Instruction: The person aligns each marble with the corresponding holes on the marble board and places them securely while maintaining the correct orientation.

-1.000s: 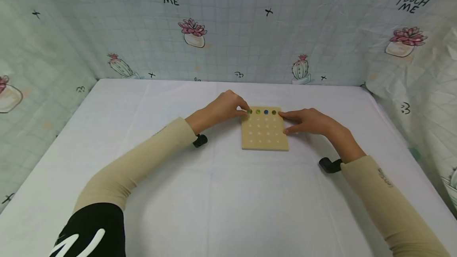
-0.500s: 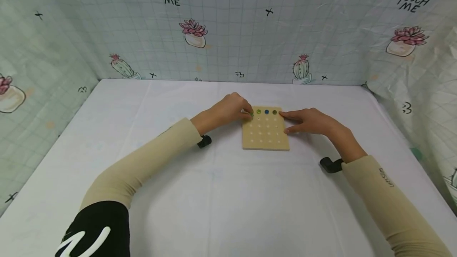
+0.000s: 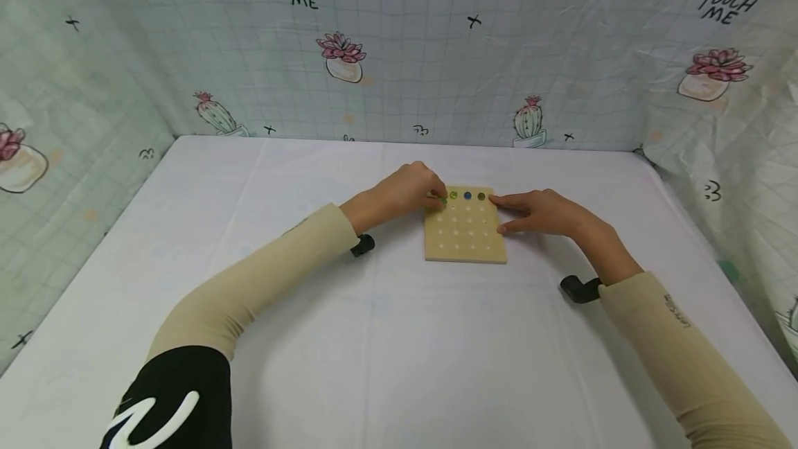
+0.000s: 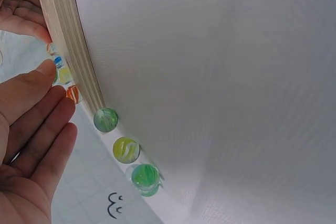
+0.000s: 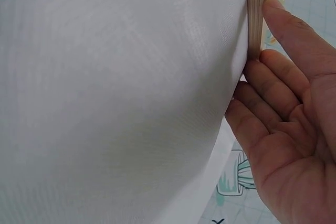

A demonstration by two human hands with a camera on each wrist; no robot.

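Observation:
A square wooden board (image 3: 465,251) with rows of small hollows lies on the white table. Along its far row sit a yellow-green marble (image 3: 453,195), a blue marble (image 3: 467,195) and a dark, olive-looking marble (image 3: 481,196). My left hand (image 3: 408,189) pinches a green marble (image 3: 444,200) between thumb and fingertips, low over the board's far left corner. An orange-striped marble (image 4: 72,94) shows just past those fingers in the left wrist view. With fingers extended, my right hand (image 3: 542,213) rests against the board's right edge, thumb (image 5: 273,4) at the side and index finger by the far corner.
In the left wrist view several loose marbles, among them a green one (image 4: 105,120) and a yellow one (image 4: 126,150), lie on the table beside the board; my left hand hides them in the head view. A patterned curtain (image 3: 399,54) hangs behind the table (image 3: 374,366).
The green marble has come out of the far row's leftmost spot, and my left hand has carried it slightly right and nearer. My right hand has stayed at the board's edge.

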